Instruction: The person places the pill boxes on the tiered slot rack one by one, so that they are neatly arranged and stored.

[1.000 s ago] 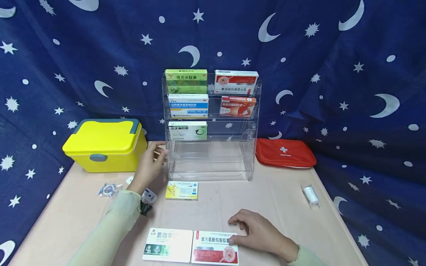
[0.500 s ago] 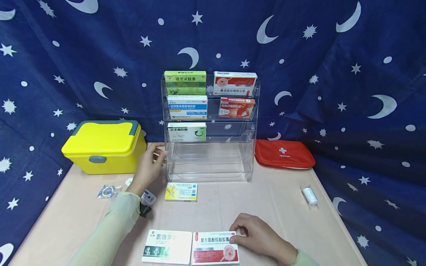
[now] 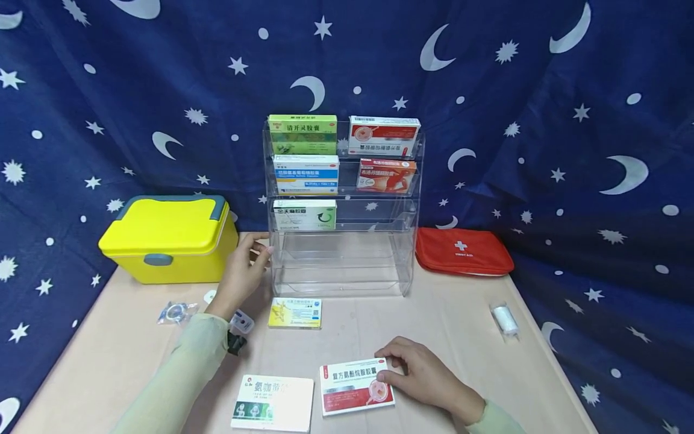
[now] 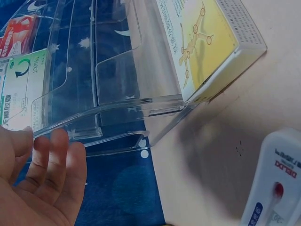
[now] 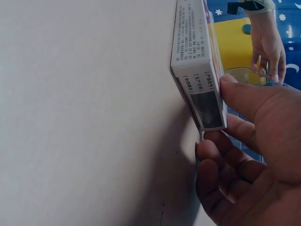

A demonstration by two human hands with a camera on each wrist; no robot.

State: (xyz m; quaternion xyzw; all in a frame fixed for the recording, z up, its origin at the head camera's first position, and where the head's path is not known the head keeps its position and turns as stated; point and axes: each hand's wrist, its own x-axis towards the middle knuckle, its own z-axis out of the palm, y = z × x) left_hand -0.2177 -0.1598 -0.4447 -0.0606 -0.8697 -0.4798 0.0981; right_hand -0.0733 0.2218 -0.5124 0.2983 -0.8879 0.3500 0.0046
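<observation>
Now the right hand (image 3: 420,377) pinches the red-and-white medicine box (image 3: 355,386), one edge tipped up off the desk (image 3: 444,319) for a grip, while the left hand (image 3: 243,274), fingers relaxed, steadies the clear rack (image 3: 341,265).

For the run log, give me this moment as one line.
right hand: pinches red-white medicine box, lifted off table | left hand: touches clear rack | other boxes: untouched
</observation>
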